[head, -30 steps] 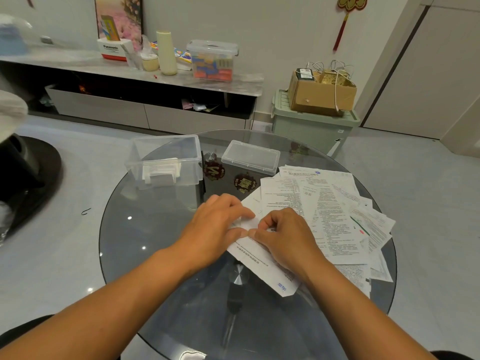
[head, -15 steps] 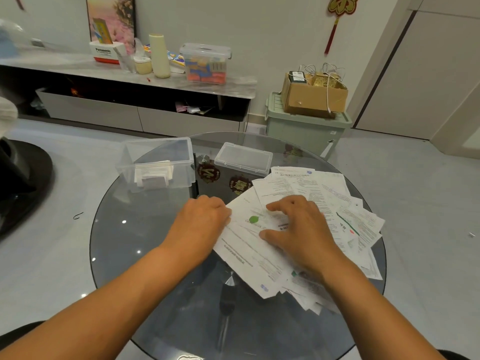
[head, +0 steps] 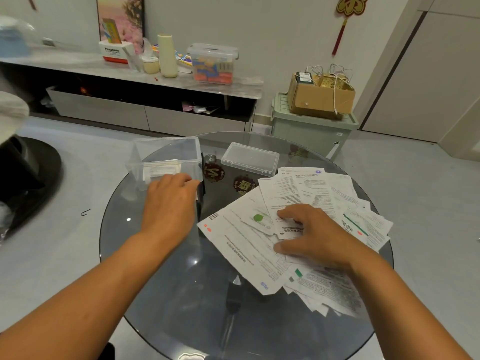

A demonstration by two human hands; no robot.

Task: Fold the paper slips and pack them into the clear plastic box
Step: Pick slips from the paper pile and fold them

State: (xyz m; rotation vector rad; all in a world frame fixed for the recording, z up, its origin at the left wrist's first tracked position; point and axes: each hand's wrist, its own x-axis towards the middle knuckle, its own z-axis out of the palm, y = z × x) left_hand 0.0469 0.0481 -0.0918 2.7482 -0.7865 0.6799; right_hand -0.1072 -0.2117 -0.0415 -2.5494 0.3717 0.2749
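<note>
The clear plastic box [head: 139,155] stands open at the table's far left, with folded white slips [head: 161,168] inside. My left hand [head: 168,203] hovers at its front wall, fingers curled over a folded slip whose white edge [head: 196,197] peeks out beside the palm. A fan of unfolded printed paper slips [head: 311,188] covers the right half of the table. My right hand [head: 317,237] rests on that pile, fingertips and thumb pressing on the sheets.
The box's clear lid [head: 250,158] lies at the back centre of the round glass table [head: 161,268]. Beyond the table stand a low cabinet [head: 145,118] with clutter and a green bin [head: 311,131] carrying a cardboard box.
My left hand left the paper pile and moved up-left to the clear box with the folded slip. My right hand shifted right and settled on the spread sheets.
</note>
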